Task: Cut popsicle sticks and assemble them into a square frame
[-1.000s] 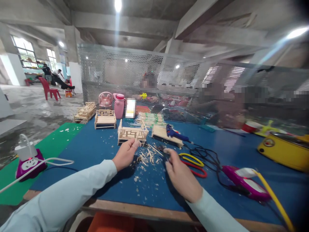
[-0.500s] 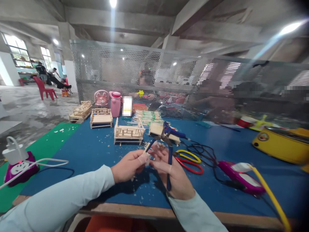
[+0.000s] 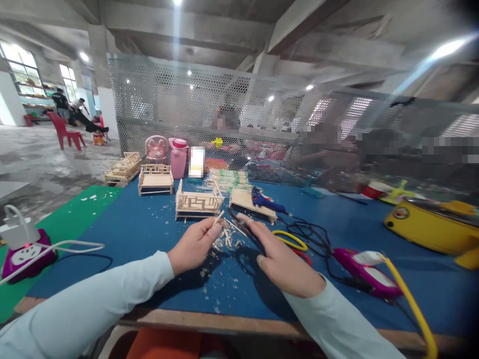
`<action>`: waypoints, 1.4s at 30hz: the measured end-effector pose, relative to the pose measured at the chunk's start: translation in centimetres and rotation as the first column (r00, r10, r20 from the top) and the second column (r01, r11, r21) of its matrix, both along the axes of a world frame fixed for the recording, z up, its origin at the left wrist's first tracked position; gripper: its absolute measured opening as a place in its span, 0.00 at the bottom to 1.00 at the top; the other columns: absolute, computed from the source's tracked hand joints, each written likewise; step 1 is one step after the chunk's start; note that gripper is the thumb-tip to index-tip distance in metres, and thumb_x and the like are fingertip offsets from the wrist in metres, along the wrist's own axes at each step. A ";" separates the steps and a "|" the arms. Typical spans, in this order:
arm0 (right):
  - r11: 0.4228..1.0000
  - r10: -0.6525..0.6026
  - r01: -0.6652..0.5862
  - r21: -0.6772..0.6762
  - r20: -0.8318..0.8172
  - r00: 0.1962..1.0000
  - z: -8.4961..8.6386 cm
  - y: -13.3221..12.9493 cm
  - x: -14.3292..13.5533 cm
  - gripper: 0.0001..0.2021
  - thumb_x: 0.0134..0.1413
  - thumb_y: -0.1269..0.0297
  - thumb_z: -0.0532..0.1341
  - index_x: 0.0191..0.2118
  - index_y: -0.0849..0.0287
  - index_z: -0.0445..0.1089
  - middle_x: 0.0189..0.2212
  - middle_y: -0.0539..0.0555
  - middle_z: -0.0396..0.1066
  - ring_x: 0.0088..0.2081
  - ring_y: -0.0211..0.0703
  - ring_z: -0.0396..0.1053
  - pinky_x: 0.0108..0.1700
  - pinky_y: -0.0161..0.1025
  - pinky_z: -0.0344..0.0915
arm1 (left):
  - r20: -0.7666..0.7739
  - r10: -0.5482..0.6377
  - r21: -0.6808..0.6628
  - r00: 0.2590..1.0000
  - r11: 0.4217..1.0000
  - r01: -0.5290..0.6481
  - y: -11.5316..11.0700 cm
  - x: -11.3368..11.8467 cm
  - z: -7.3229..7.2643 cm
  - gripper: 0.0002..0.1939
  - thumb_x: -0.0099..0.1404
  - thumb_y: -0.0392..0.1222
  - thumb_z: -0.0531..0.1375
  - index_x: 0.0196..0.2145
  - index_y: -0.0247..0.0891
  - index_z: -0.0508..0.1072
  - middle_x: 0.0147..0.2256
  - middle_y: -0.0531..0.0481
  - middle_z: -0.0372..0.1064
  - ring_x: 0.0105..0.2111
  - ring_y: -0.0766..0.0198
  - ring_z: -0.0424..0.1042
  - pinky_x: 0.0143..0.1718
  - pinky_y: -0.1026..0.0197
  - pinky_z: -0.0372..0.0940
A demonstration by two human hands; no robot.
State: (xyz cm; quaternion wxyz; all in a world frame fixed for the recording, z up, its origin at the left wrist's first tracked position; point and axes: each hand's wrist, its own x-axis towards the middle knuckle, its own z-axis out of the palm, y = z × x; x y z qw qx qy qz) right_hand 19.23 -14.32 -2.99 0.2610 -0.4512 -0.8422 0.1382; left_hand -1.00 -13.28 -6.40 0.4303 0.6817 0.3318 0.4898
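My left hand (image 3: 194, 245) pinches a short pale wooden stick (image 3: 218, 218) between thumb and fingers. To its right, my right hand (image 3: 277, 252) is wrapped round dark-handled pliers (image 3: 250, 233), partly hidden under the fingers. Between the hands, loose stick pieces (image 3: 227, 238) and pale scraps lie on the blue table mat (image 3: 149, 279). Just beyond stands a small wooden lattice-backed bench (image 3: 198, 201). A flat wooden piece (image 3: 250, 202) lies behind my right hand, with a blue glue gun (image 3: 267, 200) against it.
Yellow-and-red-handled scissors (image 3: 290, 240) lie right of my right hand, near black cables and a purple power strip (image 3: 368, 274). A yellow pot (image 3: 430, 224) stands at right. More small benches (image 3: 156, 179), a pink bottle (image 3: 178, 158) and a mesh screen (image 3: 179, 99) are behind.
My right hand has moved away from my left hand and turned palm down round the pliers, which were upright and open across it. The stick in my left hand now shows clearly.
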 end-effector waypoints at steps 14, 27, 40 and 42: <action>0.993 0.040 -0.056 0.101 0.148 0.988 0.8 -0.8 -1.4 0.41 0.33 0.81 0.47 0.61 0.57 0.50 0.53 0.58 0.60 0.58 0.47 0.55 0.58 0.50 0.53 | -0.034 -0.036 0.101 0.999 0.994 0.039 -0.1 -0.3 0.6 0.22 0.66 0.51 0.46 0.44 0.33 0.71 0.37 0.47 0.69 0.40 0.60 0.64 0.44 0.60 0.58; 0.973 0.005 -0.038 0.227 0.145 0.989 -0.5 0.0 -2.2 0.39 0.32 0.81 0.48 0.58 0.59 0.54 0.50 0.59 0.64 0.53 0.48 0.61 0.55 0.49 0.58 | -0.034 0.018 0.018 0.999 1.000 -0.018 -0.2 -0.2 0.1 0.24 0.64 0.56 0.47 0.36 0.32 0.71 0.23 0.53 0.58 0.24 0.69 0.53 0.26 0.65 0.52; 0.966 -0.111 0.063 0.249 0.183 0.977 -0.9 1.0 -2.3 0.31 0.37 0.80 0.50 0.54 0.65 0.61 0.34 0.59 0.67 0.36 0.47 0.64 0.40 0.43 0.62 | 0.027 0.032 -0.259 0.999 0.965 -0.024 0.0 0.6 0.0 0.25 0.59 0.59 0.50 0.35 0.32 0.71 0.16 0.59 0.48 0.17 0.72 0.47 0.19 0.67 0.43; 0.998 0.043 -0.046 -0.052 -0.049 0.998 -0.8 1.0 -1.8 0.30 0.36 0.78 0.49 0.51 0.62 0.62 0.32 0.56 0.67 0.31 0.43 0.65 0.36 0.40 0.64 | -0.022 0.032 -0.179 0.999 0.983 -0.035 0.3 0.2 -0.3 0.24 0.60 0.58 0.51 0.34 0.33 0.71 0.17 0.58 0.50 0.18 0.72 0.49 0.20 0.67 0.44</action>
